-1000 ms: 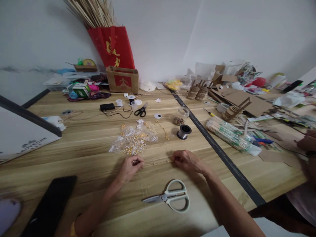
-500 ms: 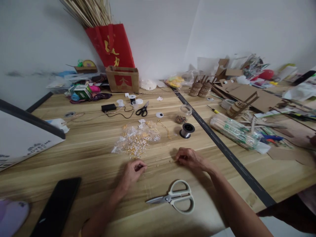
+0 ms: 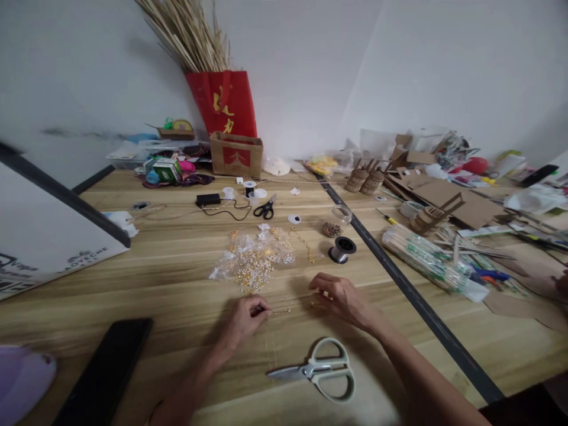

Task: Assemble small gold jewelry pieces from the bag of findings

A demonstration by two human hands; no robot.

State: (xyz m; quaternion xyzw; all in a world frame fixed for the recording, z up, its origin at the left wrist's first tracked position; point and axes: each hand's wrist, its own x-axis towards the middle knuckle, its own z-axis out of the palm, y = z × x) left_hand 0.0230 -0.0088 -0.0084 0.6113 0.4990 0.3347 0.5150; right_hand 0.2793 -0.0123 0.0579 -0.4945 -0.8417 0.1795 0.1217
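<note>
Across the middle of the pale, wood-grained counter [image 3: 168, 254], we have a fine gold-coloured chain [image 3: 288, 310] running between our hands. It looks thin and nearly straight, with small links and a brighter bit partway along; finer detail is too small to tell. Our left hand [image 3: 247, 322] has its grip closed, pinching one end between thumb and fingertips. Our right hand [image 3: 341, 299] arches over the other end with fingers bent, and we cannot tell whether its grip holds it.

Just beyond lie crinkled clear plastic bags [image 3: 231, 251] and a glittering heap of tiny gold and silver pieces [image 3: 255, 269]. Near them we see a loose gold chain [image 3: 304, 244], a dark-flanged spool of silvery wire [image 3: 341, 252] and a rounded clear jar [image 3: 333, 226] of brown bits. Nearer us rest metal scissors [image 3: 310, 371] with smooth, pale looped handles.
</note>
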